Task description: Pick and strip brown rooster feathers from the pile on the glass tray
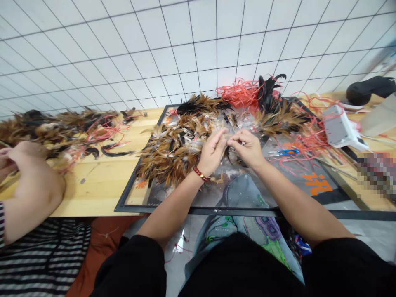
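With bent fingertips, the left hand [213,152] and right hand [248,149] come together, pinching what I cannot tell, just right of the feather pile [173,150], which slants lengthwise from near left to far right, nearest tips pointing near-left, on the framed board [192,210].

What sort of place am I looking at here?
Probably a small handcraft workshop, though no sign confirms it. What suggests it: a big pile of brown feathers, a tangle of red strings, and blue thread snips, all within reach of the worker.
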`<act>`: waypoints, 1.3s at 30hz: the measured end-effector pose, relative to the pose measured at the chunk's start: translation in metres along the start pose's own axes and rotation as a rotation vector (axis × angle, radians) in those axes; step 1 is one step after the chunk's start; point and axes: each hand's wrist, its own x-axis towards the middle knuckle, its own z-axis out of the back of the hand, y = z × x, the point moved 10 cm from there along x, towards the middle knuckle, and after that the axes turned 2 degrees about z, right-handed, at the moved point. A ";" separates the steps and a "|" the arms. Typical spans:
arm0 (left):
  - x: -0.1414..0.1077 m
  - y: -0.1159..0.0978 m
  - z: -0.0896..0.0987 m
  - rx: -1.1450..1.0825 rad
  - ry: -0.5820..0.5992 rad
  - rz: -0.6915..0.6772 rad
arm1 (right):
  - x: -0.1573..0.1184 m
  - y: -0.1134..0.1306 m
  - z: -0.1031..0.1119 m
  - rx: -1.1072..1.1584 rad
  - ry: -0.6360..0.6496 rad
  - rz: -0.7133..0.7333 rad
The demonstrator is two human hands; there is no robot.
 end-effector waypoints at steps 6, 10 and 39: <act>-0.007 0.029 -0.022 -0.151 0.160 0.209 | -0.006 0.001 -0.007 0.066 -0.044 -0.013; -0.011 0.039 -0.032 -0.311 0.236 0.388 | -0.008 -0.015 -0.009 0.157 -0.088 -0.101; -0.015 0.045 -0.018 -0.497 0.002 0.557 | -0.001 -0.075 0.122 -1.223 0.667 -0.266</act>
